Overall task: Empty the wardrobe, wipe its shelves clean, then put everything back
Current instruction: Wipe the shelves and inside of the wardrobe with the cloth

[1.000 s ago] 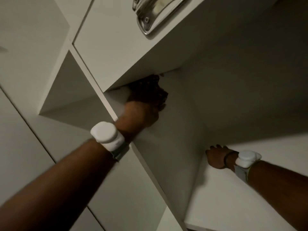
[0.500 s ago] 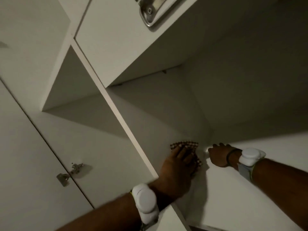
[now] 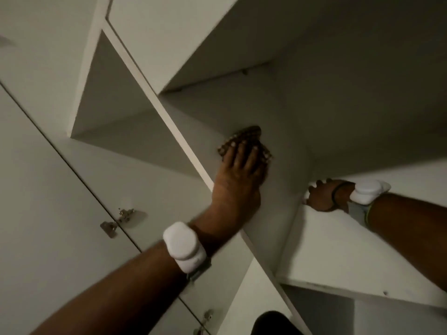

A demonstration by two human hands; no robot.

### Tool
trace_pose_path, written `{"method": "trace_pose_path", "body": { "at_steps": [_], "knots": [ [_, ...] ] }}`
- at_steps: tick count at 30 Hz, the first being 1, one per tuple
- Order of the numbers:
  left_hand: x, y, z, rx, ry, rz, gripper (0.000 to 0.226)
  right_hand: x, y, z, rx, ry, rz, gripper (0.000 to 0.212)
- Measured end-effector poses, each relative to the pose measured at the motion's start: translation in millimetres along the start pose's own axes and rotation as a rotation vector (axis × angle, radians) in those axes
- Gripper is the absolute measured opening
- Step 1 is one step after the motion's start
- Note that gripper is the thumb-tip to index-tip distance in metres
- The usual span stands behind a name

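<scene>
Wiping step, inside the wardrobe (image 3: pixel 154 35). L hand (image 3: pixel 238 172) lies flat, fingers straight, pressing a checked cloth (image 3: pixel 251 134) onto the upright divider panel (image 3: pixel 278 213), approx. mid-panel, near the back corner. R hand (image 3: pixel 323 197) is well apart, resting on the shelf (image 3: pixel 338 250) at that corner w/ fingers bent, nothing seen in it; prob. a brace. To do it well: even palm pressure, overlapping strokes top to bottom, cloth run right into the back seam & shelf joint, refold when soiled.
</scene>
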State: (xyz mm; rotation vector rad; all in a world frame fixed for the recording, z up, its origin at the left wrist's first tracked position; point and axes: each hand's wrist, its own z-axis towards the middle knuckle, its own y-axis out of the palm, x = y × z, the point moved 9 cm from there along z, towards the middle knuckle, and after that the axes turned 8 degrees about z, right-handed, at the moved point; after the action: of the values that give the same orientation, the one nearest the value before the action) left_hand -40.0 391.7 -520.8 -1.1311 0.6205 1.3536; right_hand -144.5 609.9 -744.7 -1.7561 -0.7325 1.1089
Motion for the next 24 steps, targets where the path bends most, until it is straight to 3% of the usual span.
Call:
{"method": "trace_pose_path", "body": {
  "at_steps": [3,5,7,10,14,17,21,24],
  "knots": [
    [103,27,-58,-0.168,0.292,-0.024,0.053,-14,-21,-48,0.061,0.037,0.056,0.068],
    [138,33,-81,-0.222,0.376,-0.049,0.053,-26,-30,-60,0.075,-0.002,-0.005,0.061],
    [138,34,-83,-0.228,0.370,-0.068,0.059,-29,-25,-61,0.067,-0.018,-0.068,0.061],
    [102,24,-61,-0.081,0.352,-0.090,0.054,-17,-20,-55,0.084,0.012,-0.091,0.064],
    [-41,-30,-1,0.196,0.040,-0.152,0.047,-9,-18,-38,0.091,0.021,-0.098,0.079],
    [-127,-54,18,0.171,-0.144,-0.004,0.047,-6,-19,-32,0.118,0.048,-0.078,0.078],
    [-84,-50,-2,0.231,-0.105,-0.048,0.048,-6,-23,-25,0.116,0.048,0.013,0.077],
    [5,-18,-40,0.119,0.073,-0.111,0.059,-8,-22,-34,0.160,0.015,0.114,0.071]
  ]
}}
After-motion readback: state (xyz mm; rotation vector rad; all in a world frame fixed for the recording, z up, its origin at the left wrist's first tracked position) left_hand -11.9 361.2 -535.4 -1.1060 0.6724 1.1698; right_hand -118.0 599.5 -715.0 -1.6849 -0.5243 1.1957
